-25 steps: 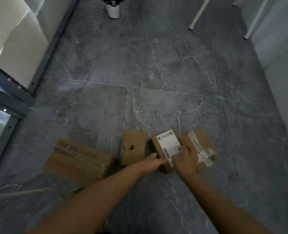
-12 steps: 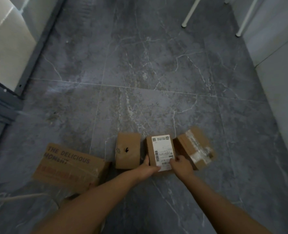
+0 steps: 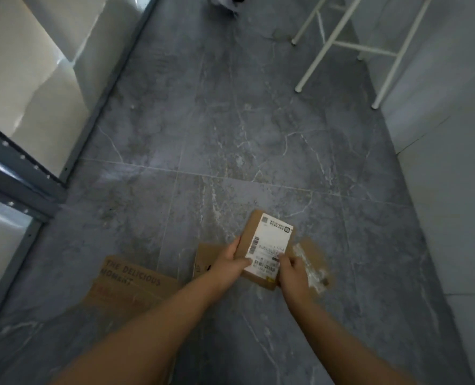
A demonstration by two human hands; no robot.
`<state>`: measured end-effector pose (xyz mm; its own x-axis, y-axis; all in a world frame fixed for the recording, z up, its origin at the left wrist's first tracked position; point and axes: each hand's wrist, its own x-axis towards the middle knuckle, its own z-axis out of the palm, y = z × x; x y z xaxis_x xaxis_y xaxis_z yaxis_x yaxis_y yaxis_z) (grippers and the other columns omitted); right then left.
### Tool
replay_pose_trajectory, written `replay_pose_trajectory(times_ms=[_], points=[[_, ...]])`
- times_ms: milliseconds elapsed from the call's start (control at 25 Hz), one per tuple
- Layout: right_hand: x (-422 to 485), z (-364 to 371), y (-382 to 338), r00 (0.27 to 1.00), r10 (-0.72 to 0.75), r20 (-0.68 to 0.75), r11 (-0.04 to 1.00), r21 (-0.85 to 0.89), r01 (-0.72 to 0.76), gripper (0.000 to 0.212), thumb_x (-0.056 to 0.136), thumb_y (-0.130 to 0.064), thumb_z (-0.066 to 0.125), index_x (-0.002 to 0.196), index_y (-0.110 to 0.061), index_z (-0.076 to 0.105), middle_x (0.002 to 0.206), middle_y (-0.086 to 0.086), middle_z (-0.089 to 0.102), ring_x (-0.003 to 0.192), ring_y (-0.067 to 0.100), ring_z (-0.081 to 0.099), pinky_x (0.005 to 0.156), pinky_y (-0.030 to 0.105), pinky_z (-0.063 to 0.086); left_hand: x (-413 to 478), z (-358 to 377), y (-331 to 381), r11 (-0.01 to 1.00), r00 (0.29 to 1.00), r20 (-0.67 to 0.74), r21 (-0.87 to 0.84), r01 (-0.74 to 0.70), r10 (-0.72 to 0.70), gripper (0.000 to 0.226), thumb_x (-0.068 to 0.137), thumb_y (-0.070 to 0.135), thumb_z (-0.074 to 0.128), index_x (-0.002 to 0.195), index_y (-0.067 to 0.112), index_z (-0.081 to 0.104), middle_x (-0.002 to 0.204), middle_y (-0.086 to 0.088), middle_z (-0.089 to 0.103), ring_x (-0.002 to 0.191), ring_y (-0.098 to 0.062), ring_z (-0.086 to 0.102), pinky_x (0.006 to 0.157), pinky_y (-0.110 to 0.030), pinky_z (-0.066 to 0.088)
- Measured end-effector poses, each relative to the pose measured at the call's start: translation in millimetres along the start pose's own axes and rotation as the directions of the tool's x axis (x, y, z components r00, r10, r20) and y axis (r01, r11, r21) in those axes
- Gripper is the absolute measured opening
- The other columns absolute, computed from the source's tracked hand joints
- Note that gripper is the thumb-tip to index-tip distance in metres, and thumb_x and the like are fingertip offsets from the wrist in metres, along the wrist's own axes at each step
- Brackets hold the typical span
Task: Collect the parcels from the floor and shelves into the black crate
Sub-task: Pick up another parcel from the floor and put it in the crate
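Floor point(image 3: 230, 129): large dark grey tiles with white marble veining; pale grout joints cross mid-frame. Left: grey metal shelf rack point(image 3: 19, 176) with a perforated beam and upright, cream glossy panels point(image 3: 27, 87) beside it catching a bright reflection. Upper right: white tubular frame point(image 3: 342, 45), thin legs standing on the tiles, crossbar between them. Right edge: pale wall point(image 3: 447, 112) with panel seams. Light dim and cool.

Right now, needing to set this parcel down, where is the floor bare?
Bare floor ahead, between shelf frame and wall, up to the stool. Also right of the taped parcel. Crowded: the near row by the held parcel, big box to taped parcel.
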<state>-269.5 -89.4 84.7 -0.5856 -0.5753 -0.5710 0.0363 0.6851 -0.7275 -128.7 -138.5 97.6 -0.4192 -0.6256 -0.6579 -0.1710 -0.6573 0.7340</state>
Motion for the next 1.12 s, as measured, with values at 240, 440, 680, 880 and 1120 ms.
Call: replay_pose_trajectory(times_ms=[240, 440, 680, 880, 1120], points=[[-128, -42, -209, 0.964, -0.033, 0.263, 0.931, 0.359, -0.066, 0.044, 0.092, -0.042, 0.051, 0.132, -0.031, 0.036, 0.101, 0.012, 0.069, 0.08, 0.034, 0.071, 0.064, 0.044, 0.057, -145, -33, 220, 0.965, 0.95, -0.171, 0.071, -0.254, 0.263, 0.043, 0.085, 0.007, 0.064, 0.126, 0.016, 0.054, 0.122, -0.009, 0.059, 0.104, -0.018, 0.059, 0.085, -0.025, 0.05], [-259, -86, -382, 0.88, -0.115, 0.461, 0.873, 0.469, -0.131, 0.048, 0.091, -0.046, 0.047, 0.128, -0.015, 0.043, 0.106, 0.022, 0.067, 0.076, 0.033, 0.07, 0.056, 0.035, 0.057, -302, -54, 412, 0.91, 0.895, -0.183, 0.166, -0.38, 0.407, 0.026, 0.08, 0.008, 0.069, 0.103, 0.018, 0.066, 0.096, -0.002, 0.067, 0.083, -0.011, 0.061, 0.069, -0.015, 0.048], [-393, -133, -560, 0.757, -0.518, 0.398, 0.855, 0.235, 0.462, 0.069, 0.084, -0.017, 0.067, 0.14, -0.016, 0.027, 0.124, 0.001, 0.045, 0.091, 0.013, 0.06, 0.058, 0.018, 0.05, -496, -75, 575, 0.798, 0.843, -0.078, 0.376, -0.47, 0.533, 0.017, 0.083, 0.005, 0.064, 0.097, 0.015, 0.068, 0.079, 0.0, 0.066, 0.071, -0.01, 0.062, 0.064, -0.018, 0.05], [-496, -139, -664, 0.18, -0.339, 0.923, 0.6, 0.064, 0.798, 0.061, 0.08, -0.027, 0.07, 0.134, -0.025, 0.041, 0.116, -0.002, 0.064, 0.097, 0.013, 0.066, 0.078, 0.027, 0.056, -647, -70, 607, 0.701, 0.845, -0.016, 0.567, -0.433, 0.535, 0.023, 0.086, 0.007, 0.059, 0.107, 0.014, 0.063, 0.088, -0.003, 0.066, 0.077, -0.013, 0.067, 0.064, -0.021, 0.053], [-584, -94, -637, -0.16, -0.235, 0.959, 0.771, 0.284, 0.57, 0.065, 0.067, -0.049, 0.074, 0.122, -0.02, 0.053, 0.112, 0.011, 0.07, 0.101, 0.031, 0.067, 0.072, 0.036, 0.057, -779, -71, 541, 0.7, 0.387, -0.588, 0.529, -0.48, 0.71, 0.044, 0.087, 0.04, 0.057, 0.13, 0.035, 0.047, 0.136, -0.001, 0.05, 0.114, -0.015, 0.055, 0.093, -0.033, 0.047]])
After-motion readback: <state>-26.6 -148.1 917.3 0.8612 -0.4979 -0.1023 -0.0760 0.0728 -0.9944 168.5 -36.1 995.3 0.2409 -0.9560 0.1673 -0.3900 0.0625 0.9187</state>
